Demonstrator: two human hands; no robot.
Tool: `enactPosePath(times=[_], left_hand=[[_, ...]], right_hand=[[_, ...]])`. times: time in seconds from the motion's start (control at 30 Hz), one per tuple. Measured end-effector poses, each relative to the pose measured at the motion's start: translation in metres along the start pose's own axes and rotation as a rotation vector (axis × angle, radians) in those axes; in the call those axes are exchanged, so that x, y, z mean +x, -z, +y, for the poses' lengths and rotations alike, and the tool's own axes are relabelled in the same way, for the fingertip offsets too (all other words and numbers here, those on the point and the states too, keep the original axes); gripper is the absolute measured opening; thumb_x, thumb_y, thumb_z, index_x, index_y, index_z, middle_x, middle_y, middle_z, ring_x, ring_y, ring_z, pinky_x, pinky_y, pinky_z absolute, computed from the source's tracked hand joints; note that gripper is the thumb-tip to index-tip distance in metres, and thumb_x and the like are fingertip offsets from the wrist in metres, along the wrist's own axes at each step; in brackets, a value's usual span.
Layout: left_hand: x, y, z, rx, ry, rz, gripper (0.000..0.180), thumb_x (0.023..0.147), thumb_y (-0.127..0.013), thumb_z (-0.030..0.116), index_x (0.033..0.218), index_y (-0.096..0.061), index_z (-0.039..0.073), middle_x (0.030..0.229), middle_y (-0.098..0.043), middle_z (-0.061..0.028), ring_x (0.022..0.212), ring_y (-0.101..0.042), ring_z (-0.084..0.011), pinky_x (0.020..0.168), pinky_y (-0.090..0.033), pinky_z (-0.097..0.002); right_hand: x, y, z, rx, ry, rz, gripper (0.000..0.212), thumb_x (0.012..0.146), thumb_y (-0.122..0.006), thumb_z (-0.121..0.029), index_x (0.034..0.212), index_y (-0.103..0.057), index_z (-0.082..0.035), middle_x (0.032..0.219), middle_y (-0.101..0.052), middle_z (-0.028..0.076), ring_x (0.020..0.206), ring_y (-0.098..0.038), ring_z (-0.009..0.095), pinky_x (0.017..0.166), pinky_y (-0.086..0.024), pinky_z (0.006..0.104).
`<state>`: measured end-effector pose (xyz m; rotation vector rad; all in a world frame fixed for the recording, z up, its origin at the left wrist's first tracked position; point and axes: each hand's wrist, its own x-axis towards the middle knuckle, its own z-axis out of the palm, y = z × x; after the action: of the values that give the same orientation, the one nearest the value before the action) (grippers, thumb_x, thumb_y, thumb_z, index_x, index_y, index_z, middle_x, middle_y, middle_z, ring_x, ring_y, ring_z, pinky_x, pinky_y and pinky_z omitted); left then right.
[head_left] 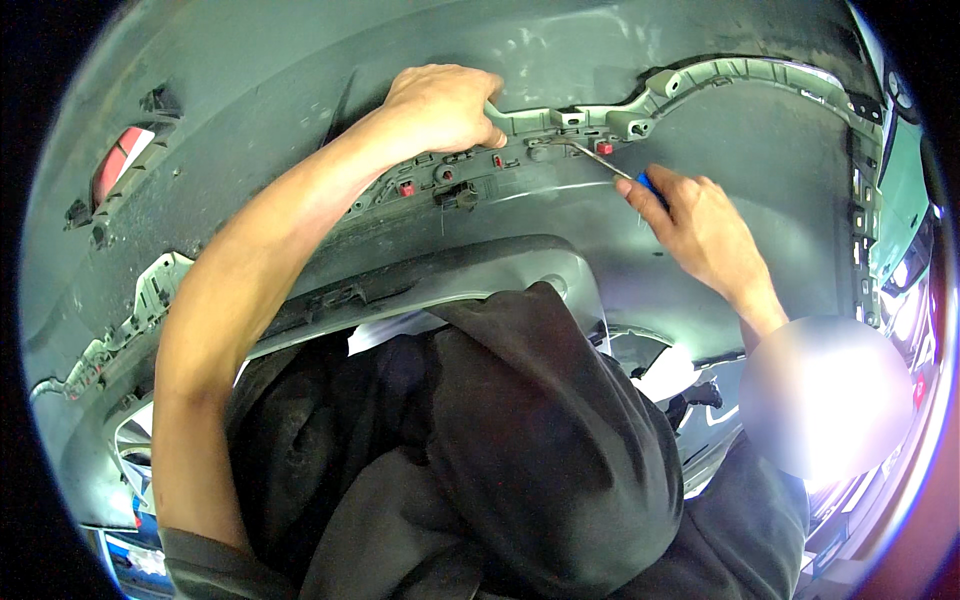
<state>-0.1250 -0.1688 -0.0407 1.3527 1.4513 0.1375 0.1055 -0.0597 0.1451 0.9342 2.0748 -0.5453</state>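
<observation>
Screwdriver (612, 165), thin steel shaft and blue handle, sits at one o'clock, gripped by the closed right hand (700, 225), tip at a red clip (604, 148). Left hand (445, 105), at twelve, curls around the ribbed grey plastic bracket (700, 78) on the matte, dusty bumper (250, 80).

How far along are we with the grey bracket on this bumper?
Done: nothing can be confirmed as finished. In hand: the left hand presses on the grey bracket against the bumper, while the right hand works a blue-handled screwdriver tip at a red clip. Left: other red clips along the bracket show untouched.
</observation>
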Motion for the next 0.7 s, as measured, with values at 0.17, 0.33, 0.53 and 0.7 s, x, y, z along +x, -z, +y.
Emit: enactPosePath(times=[0.17,0.33,0.53,0.7], left_hand=[[-0.003,-0.002,0.002,-0.036,0.056,0.016,0.06,0.088,-0.086,0.047,0.134,-0.073,0.01,0.128,-0.077,-0.0185,0.127,-0.07,-0.0394,0.104,-0.054,-0.0535],[-0.002,0.004,0.005,-0.034,0.06,-0.018,0.058,0.089,-0.085,0.047,0.133,-0.073,0.011,0.127,-0.077,-0.0186,0.126,-0.07,-0.04,0.102,-0.055,-0.0539],[-0.001,0.001,0.0,-0.011,0.022,-0.006,0.058,0.089,-0.085,0.048,0.131,-0.072,0.01,0.125,-0.078,-0.0175,0.124,-0.071,-0.0407,0.101,-0.055,-0.0547],[-0.003,-0.001,-0.003,-0.003,0.008,0.017,0.055,0.09,-0.084,0.047,0.127,-0.071,0.008,0.125,-0.077,-0.018,0.123,-0.071,-0.0412,0.101,-0.055,-0.0558]], right_hand=[[-0.004,-0.005,-0.01,0.18,-0.116,-0.106,0.058,0.115,-0.057,-0.046,0.085,-0.062,0.003,0.073,-0.064,0.03,0.079,-0.065,0.053,0.073,-0.049,0.0588],[-0.003,-0.011,-0.004,0.49,-0.307,-0.201,0.068,0.114,-0.054,-0.055,0.087,-0.064,0.006,0.069,-0.058,0.024,0.067,-0.059,0.04,0.069,-0.048,0.0508],[-0.002,-0.015,0.003,0.659,-0.403,-0.288,0.069,0.111,-0.055,-0.065,0.089,-0.065,-0.001,0.067,-0.052,0.005,0.06,-0.05,0.016,0.056,-0.043,0.0379],[0.006,-0.004,0.006,0.802,-0.526,-0.419,0.064,0.108,-0.057,-0.071,0.092,-0.064,-0.009,0.067,-0.045,-0.005,0.054,-0.041,0.007,0.045,-0.032,0.0269]])
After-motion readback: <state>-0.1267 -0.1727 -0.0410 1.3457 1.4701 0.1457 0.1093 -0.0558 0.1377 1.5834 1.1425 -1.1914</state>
